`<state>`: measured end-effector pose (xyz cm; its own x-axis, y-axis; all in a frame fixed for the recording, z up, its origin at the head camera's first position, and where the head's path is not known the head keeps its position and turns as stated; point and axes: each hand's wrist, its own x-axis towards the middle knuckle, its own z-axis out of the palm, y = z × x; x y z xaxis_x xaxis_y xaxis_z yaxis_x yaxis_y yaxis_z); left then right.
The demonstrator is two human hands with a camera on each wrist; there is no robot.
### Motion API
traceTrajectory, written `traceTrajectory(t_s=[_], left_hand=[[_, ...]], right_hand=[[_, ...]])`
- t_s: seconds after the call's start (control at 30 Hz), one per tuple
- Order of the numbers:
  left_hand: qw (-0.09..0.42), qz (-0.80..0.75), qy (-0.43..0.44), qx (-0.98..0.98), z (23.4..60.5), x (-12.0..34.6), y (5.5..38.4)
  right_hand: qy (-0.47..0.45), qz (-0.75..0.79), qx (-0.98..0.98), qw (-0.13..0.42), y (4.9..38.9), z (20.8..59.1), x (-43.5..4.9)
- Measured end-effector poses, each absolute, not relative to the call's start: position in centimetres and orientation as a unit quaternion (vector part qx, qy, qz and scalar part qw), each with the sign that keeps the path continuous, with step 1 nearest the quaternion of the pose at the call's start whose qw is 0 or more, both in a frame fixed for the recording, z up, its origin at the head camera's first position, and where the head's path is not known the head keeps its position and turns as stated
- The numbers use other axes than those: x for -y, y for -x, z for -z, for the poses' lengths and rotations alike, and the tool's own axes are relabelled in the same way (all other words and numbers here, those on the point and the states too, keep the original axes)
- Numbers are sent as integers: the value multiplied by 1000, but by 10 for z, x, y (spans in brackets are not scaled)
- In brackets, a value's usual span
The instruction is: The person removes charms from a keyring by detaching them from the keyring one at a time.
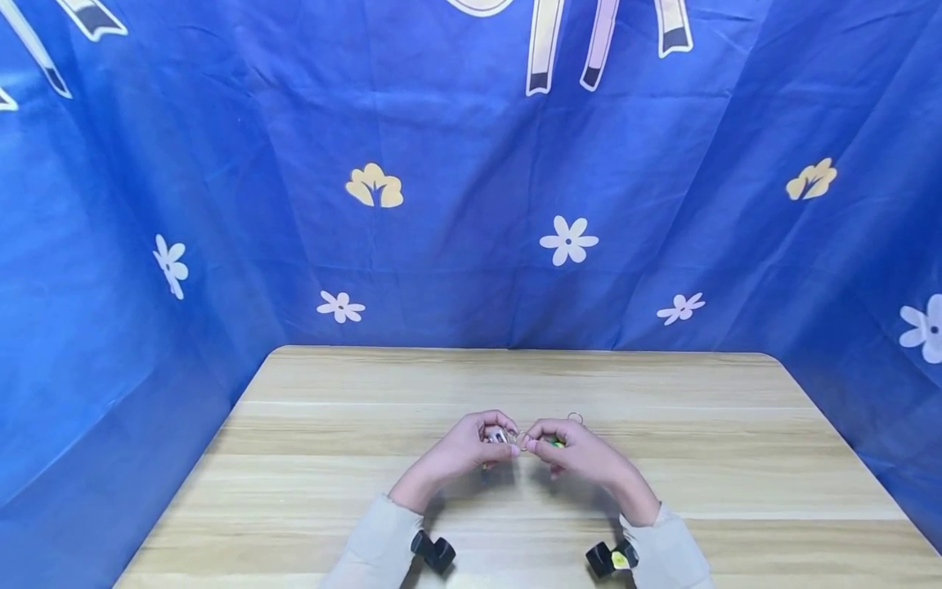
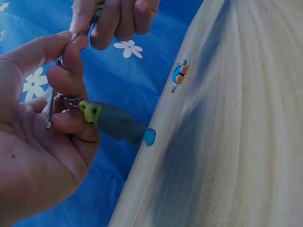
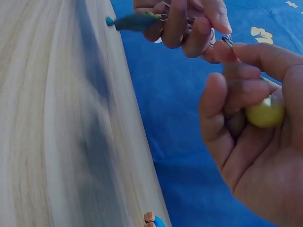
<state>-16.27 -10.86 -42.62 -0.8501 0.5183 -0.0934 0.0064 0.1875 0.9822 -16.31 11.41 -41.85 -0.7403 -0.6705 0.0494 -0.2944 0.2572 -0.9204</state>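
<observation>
Both hands meet over the wooden table. My left hand point(image 1: 465, 447) pinches at a small metal split ring point(image 3: 227, 42) and has a flat silver metal piece point(image 2: 50, 106) against its fingers. From a short chain there hangs a figure charm point(image 2: 116, 122) with a grey-green body, a yellow-green head and a teal tip. Thumb and forefinger of my right hand point(image 1: 581, 450) pinch the same ring from the other side. A round yellow-green charm point(image 3: 266, 112) lies within the curl of that hand, partly covered by its fingers.
A small blue and orange trinket point(image 2: 180, 74) with a metal ring point(image 1: 575, 418) lies on the wooden table point(image 1: 353, 491) beyond the right hand. Blue cloth point(image 1: 456, 286) with printed flowers hangs behind and at both sides of the table.
</observation>
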Motion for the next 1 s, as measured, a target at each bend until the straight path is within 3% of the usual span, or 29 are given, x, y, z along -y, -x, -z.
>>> traceTrajectory(t_s=[0.13, 0.57, 1.0], left_hand=[[203, -613, -185, -741, 426, 108, 163], [192, -608, -197, -745, 422, 111, 163], [190, -615, -200, -738, 422, 112, 160]], right_hand=[[311, 525, -769, 190, 161, 419, -113], [302, 508, -796, 132, 161, 414, -116], [275, 509, -806, 127, 164, 418, -121]])
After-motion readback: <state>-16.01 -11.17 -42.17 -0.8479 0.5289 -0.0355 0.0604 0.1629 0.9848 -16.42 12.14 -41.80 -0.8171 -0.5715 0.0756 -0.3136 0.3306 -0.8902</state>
